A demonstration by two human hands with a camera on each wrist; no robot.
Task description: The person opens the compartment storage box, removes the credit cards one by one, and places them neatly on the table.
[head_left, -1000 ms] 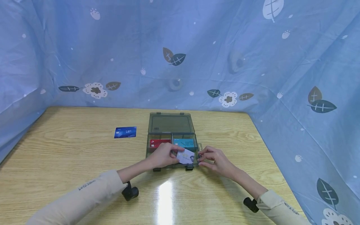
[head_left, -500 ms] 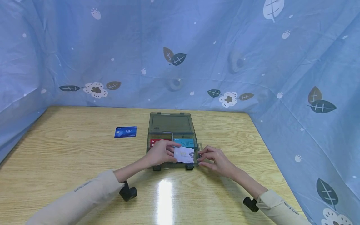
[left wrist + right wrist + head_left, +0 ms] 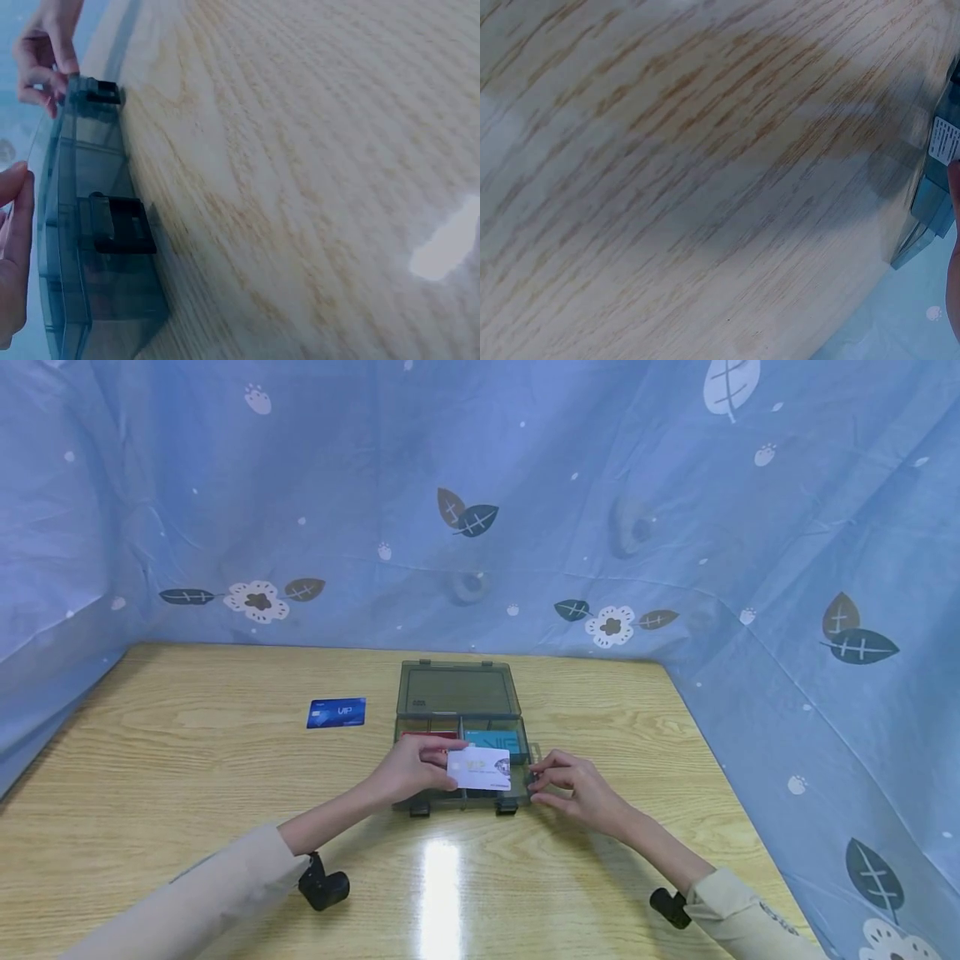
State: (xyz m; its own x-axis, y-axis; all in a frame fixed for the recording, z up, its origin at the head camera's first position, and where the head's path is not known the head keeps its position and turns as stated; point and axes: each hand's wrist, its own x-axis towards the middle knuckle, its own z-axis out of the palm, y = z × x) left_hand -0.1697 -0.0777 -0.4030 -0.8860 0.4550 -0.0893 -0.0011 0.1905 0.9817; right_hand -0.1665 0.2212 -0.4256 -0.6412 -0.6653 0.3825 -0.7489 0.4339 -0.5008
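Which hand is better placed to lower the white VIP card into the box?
Probably the left: the left hand already pinches the white card over the open box. The right hand seems occupied at the box's right edge.

In the middle of the head view, the white card [image 3: 478, 768] and the left fingers [image 3: 446, 743] hide most of the red card [image 3: 438, 734]. They also cover part of the box [image 3: 519, 783]. The smallest words on the white card are too tiny to read. The left sleeve [image 3: 187, 902] and right sleeve [image 3: 738, 910] run off the bottom. In the left wrist view, the left edge cuts the left fingers. In the right wrist view, the right edge cuts the right fingers [image 3: 955, 195] and the box; its label [image 3: 943, 141] is too small to read.
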